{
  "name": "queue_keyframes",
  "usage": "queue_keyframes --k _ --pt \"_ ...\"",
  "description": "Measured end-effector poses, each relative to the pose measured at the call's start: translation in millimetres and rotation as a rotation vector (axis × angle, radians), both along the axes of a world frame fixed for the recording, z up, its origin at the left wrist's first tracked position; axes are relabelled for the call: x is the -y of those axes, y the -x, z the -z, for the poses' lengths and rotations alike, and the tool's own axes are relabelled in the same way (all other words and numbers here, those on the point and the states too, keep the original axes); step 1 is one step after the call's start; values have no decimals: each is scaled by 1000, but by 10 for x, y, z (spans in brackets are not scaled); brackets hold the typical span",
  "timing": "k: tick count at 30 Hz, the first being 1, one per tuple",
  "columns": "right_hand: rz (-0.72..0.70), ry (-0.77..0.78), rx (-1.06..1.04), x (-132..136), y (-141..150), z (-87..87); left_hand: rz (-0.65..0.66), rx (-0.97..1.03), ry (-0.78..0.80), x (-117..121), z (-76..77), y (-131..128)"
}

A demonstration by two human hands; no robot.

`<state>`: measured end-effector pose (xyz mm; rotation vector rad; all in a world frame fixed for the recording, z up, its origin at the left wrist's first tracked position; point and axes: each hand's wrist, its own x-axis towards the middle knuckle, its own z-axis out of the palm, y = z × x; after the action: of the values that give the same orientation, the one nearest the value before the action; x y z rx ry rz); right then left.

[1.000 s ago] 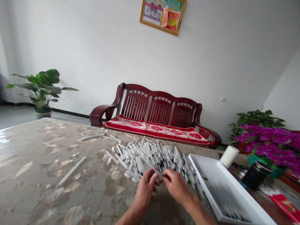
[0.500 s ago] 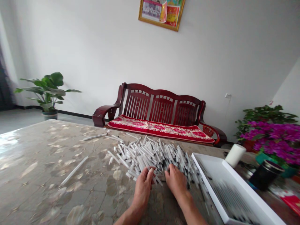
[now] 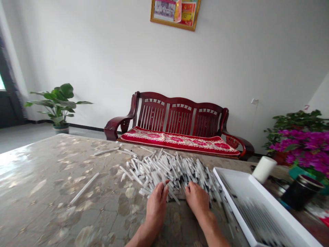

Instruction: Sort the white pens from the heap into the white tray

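White tubes (image 3: 161,164) lie by left hand (image 3: 157,200) and right hand (image 3: 197,199) (both curled; grip unclear).

White tray (image 3: 240,181) partly beyond bottom edge

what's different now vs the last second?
The left hand and right hand, nearly touching a second ago, have drawn apart, the left shifting left relative to the pile of white sticks. The view swung a little left, so the white tray sits further right in frame. Can't tell if either grip took or released a stick. Pile, tray and lone stick look unmoved.
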<state>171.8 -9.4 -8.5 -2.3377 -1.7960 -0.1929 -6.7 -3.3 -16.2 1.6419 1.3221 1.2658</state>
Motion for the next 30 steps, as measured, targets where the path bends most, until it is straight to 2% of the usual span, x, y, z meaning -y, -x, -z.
queue_keyframes --k 4,7,10,13,17,22,30 --pt "9 -71 -39 34 -115 61 -66 -250 -106 -69 -21 86" --pt "-8 -198 -87 69 -256 138 -79 -403 -163 -107 -46 156" --pt "-76 -372 -173 75 -389 206 -59 -491 -182 -134 -56 213" --pt "-132 -476 -252 60 -465 226 -73 -530 -181 -160 -56 255" --pt "-159 -501 -254 61 -495 196 -122 -557 -181 -200 -68 298" --pt "-281 -484 -216 91 -471 173 -157 -562 -176 -233 -80 328" --pt "-286 -446 -176 91 -438 182 -162 -558 -200 -223 -61 335"
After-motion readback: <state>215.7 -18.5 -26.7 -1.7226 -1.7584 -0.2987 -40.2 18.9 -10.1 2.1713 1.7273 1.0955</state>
